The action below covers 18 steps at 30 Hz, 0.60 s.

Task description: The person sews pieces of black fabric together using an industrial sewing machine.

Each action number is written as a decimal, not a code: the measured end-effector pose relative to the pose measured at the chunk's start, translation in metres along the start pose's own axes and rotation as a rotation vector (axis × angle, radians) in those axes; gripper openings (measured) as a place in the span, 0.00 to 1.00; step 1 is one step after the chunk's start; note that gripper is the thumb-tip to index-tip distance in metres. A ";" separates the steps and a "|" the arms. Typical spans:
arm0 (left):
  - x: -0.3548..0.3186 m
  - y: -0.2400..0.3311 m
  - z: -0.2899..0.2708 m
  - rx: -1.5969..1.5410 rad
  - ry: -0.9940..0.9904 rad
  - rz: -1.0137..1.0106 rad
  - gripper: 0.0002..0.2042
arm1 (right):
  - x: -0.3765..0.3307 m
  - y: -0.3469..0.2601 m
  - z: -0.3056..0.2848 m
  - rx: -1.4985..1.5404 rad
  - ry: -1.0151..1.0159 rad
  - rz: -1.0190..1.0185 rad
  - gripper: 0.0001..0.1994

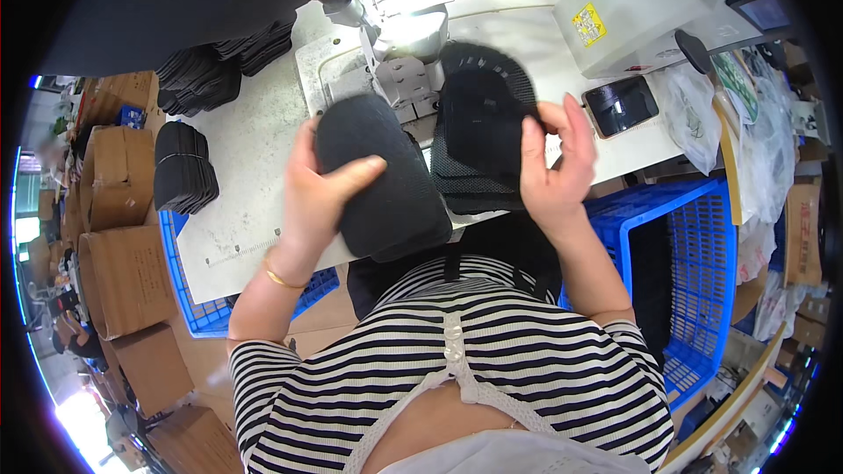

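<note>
My left hand (320, 193) is closed round a thick black pad-like fabric piece (382, 171), or a stack of them, with rounded ends. Its thumb lies across the top face, and the fingers go behind the left edge. Beside it, my right hand (560, 158) pinches the right edge of black mesh fabric pieces (483, 136), the thumb in front. Their upper end is rounded with a ribbed border, slightly blurred. Both lots sit at the front of the white sewing machine table (255, 219), below the sewing machine head (404, 44).
Stacks of black pieces (198, 79) lie at the back left, with a tied bundle (183, 167) at the left edge. A phone (621, 106) and a plastic bag (691, 114) are on the right. Blue crates (615, 211) stand below the table; cardboard boxes (127, 281) are at far left.
</note>
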<state>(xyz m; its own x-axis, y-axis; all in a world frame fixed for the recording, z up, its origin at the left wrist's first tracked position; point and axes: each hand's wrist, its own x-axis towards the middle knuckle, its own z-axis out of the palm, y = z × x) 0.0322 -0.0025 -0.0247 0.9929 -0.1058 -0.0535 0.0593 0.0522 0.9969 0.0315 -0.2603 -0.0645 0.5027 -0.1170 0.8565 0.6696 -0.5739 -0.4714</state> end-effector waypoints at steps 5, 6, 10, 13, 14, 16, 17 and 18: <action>-0.010 0.046 0.025 -0.383 -0.036 -0.083 0.12 | 0.050 -0.034 0.017 0.553 -0.429 0.220 0.10; -0.009 0.045 0.024 -0.380 -0.033 -0.079 0.12 | 0.050 -0.040 0.023 0.636 -0.474 0.367 0.10; -0.005 0.036 0.017 -0.445 0.073 0.062 0.10 | 0.041 -0.055 0.019 0.822 -0.472 0.627 0.06; -0.005 0.037 0.012 -0.487 0.153 0.158 0.09 | 0.026 -0.054 0.015 0.670 -0.472 0.517 0.05; -0.004 0.035 0.009 -0.516 0.135 0.149 0.10 | 0.023 -0.057 0.014 0.672 -0.431 0.555 0.05; -0.003 0.034 0.007 -0.547 0.119 0.139 0.10 | 0.020 -0.062 0.013 0.677 -0.364 0.640 0.04; -0.003 0.035 0.007 -0.538 0.128 0.142 0.10 | 0.020 -0.061 0.013 0.678 -0.366 0.640 0.04; -0.001 0.036 0.006 -0.529 0.134 0.144 0.10 | 0.021 -0.060 0.012 0.687 -0.406 0.615 0.04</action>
<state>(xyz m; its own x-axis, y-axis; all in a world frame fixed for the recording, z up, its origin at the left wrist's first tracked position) 0.0325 -0.0066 0.0114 0.9971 0.0649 0.0398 -0.0691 0.5513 0.8314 0.0086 -0.2191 -0.0208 0.9296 0.1226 0.3475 0.3368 0.1002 -0.9362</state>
